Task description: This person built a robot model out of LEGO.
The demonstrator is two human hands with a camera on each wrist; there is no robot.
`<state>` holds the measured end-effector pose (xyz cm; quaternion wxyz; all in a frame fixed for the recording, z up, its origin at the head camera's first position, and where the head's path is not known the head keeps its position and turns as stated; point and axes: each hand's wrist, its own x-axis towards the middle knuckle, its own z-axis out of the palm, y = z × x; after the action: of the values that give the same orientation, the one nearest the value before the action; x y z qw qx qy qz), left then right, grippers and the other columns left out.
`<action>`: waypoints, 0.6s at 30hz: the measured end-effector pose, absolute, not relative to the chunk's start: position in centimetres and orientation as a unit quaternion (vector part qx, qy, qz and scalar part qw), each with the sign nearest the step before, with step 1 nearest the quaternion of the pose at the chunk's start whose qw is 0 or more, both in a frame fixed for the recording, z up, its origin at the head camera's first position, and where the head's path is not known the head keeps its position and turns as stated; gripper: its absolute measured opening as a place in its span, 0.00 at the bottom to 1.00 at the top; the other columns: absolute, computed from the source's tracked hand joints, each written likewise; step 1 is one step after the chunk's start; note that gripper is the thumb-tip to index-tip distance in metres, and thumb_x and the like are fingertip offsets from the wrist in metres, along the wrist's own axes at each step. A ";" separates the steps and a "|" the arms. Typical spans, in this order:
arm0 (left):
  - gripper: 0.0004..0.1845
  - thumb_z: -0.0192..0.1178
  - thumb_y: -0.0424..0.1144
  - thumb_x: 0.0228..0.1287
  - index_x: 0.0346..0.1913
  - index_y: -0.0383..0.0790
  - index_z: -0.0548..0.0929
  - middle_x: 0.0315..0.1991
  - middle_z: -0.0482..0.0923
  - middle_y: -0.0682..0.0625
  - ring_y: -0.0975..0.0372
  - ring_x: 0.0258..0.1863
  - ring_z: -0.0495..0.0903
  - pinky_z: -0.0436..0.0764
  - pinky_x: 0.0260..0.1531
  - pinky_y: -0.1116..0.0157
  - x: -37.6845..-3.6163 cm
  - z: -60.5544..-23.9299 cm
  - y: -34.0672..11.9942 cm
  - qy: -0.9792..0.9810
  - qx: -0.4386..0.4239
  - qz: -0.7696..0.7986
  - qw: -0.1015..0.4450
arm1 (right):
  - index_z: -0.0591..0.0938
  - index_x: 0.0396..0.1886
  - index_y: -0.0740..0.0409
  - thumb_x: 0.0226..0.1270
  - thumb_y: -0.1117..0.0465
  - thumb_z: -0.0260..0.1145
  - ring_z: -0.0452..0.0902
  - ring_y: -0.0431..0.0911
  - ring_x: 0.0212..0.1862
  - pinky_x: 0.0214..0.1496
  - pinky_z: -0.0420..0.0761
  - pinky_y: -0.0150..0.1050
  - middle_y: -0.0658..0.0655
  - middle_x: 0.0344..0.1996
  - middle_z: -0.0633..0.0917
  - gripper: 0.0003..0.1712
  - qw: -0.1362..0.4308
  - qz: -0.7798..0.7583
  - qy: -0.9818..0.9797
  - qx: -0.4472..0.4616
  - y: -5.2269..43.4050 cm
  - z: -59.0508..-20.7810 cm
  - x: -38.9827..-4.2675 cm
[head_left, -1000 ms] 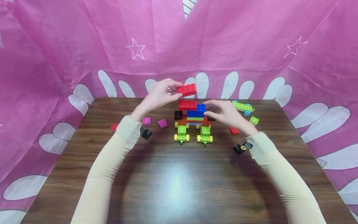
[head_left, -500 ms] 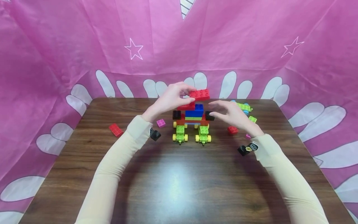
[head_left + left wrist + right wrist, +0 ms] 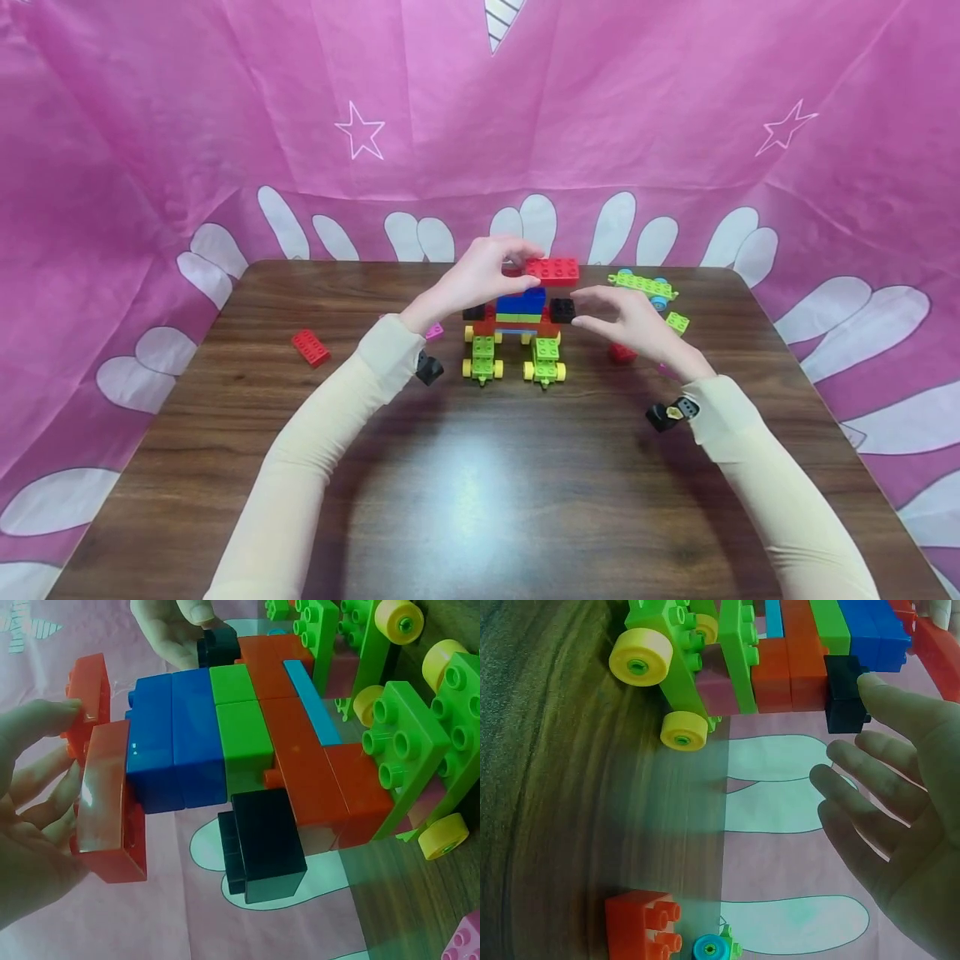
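My left hand (image 3: 483,272) pinches a red brick (image 3: 557,271) between thumb and fingers, over the upper right of a toy-brick model. In the left wrist view that red brick (image 3: 91,694) is beside another red brick (image 3: 103,802) on top of the blue bricks (image 3: 171,739). The model has light green and orange-red bricks below, black bricks at both sides, and green wheeled bases (image 3: 546,354) with yellow wheels. My right hand (image 3: 637,321) is at the model's right side, its thumb at the black brick (image 3: 845,694) and its other fingers spread apart.
Left on the wooden table (image 3: 465,500) lies a red brick (image 3: 311,347). A pink brick (image 3: 434,332) sits partly behind the left wrist. On the right are a red brick (image 3: 621,353), a green brick (image 3: 677,322) and a green base with blue wheels (image 3: 643,285).
My left hand has carried the red brick right and down to the model's upper right. My right hand has shifted slightly right and down, from beside the blue bricks to the black brick.
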<state>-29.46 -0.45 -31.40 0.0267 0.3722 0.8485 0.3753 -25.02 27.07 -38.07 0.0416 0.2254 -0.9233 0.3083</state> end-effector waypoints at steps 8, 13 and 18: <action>0.22 0.68 0.40 0.63 0.60 0.40 0.82 0.54 0.84 0.47 0.59 0.51 0.81 0.81 0.55 0.64 -29.1 -31.9 0.0 0.854 0.377 0.357 0.012 | 0.82 0.58 0.51 0.64 0.50 0.71 0.84 0.50 0.54 0.56 0.84 0.53 0.55 0.50 0.88 0.24 0.037 0.314 -0.923 0.219 27.1 -38.5 -25.0; 0.22 0.68 0.41 0.63 0.60 0.41 0.81 0.56 0.84 0.47 0.59 0.55 0.81 0.80 0.59 0.64 -29.1 -32.2 0.0 0.859 0.375 0.348 0.016 | 0.82 0.58 0.53 0.63 0.51 0.72 0.84 0.50 0.54 0.56 0.84 0.53 0.55 0.49 0.88 0.24 0.036 0.311 -0.925 0.213 27.0 -38.6 -25.1; 0.22 0.67 0.42 0.64 0.60 0.41 0.81 0.57 0.84 0.48 0.59 0.57 0.81 0.79 0.61 0.63 -29.1 -32.1 -0.2 0.867 0.366 0.337 0.021 | 0.82 0.58 0.53 0.64 0.51 0.71 0.84 0.50 0.54 0.55 0.84 0.52 0.56 0.50 0.88 0.24 0.038 0.311 -0.925 0.213 26.9 -38.6 -25.1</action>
<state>-29.11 -0.24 -32.14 0.0206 0.3657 0.8674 0.3368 -25.08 26.95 -38.62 0.0376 0.2128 -0.9254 0.3112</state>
